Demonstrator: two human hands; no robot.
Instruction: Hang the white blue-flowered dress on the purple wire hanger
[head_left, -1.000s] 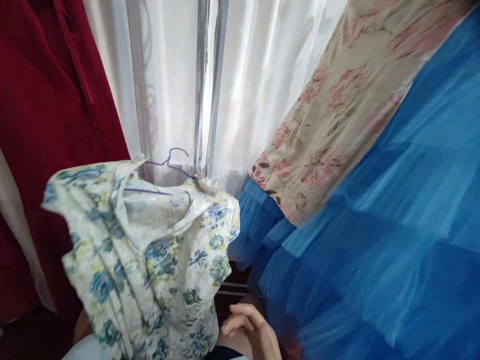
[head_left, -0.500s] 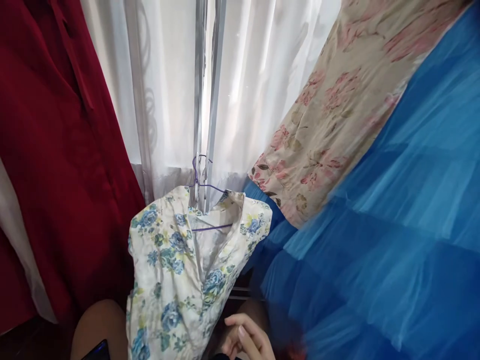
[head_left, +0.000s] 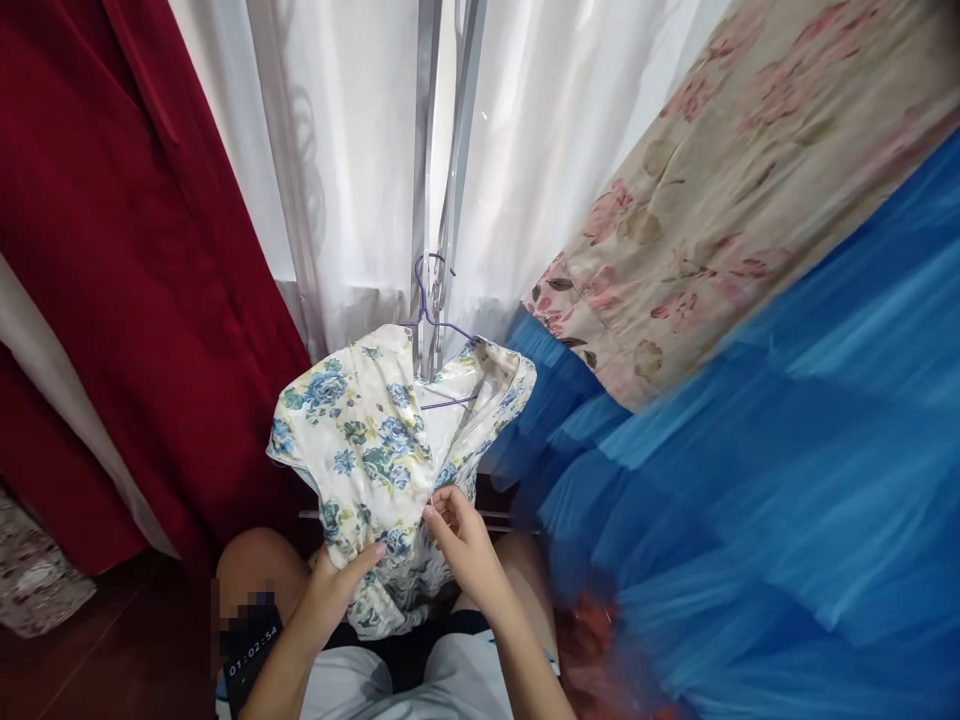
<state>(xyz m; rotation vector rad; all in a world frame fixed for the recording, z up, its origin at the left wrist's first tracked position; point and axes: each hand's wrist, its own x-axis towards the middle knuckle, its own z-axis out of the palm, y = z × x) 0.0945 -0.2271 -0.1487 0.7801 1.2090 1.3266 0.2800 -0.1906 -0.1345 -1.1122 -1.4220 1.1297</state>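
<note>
A white blouse (head_left: pixel 375 430) with blue roses hangs on a purple wire hanger (head_left: pixel 423 290) in front of me, its V-shaped neck falling open. My left hand (head_left: pixel 337 590) grips the blouse's lower side, thumb lying on the front and the other fingers hidden behind the cloth. At the middle of the front, just below the neckline, my right hand (head_left: pixel 461 535) pinches the fabric edge between thumb and fingers. The lower part of the blouse is bunched and hangs down over my lap.
White curtains (head_left: pixel 345 150) and grey metal poles (head_left: pixel 425 150) stand behind the hanger. Red cloth (head_left: pixel 150 300) hangs at left. To the right are a beige floral cloth (head_left: pixel 690 210) and blue ruffled tulle (head_left: pixel 787 480). A phone (head_left: pixel 251 650) rests by my left thigh.
My left hand has come into view and taken hold of the blouse's side. My right hand has risen from below onto its front edge. The view has tilted down, showing my lap.
</note>
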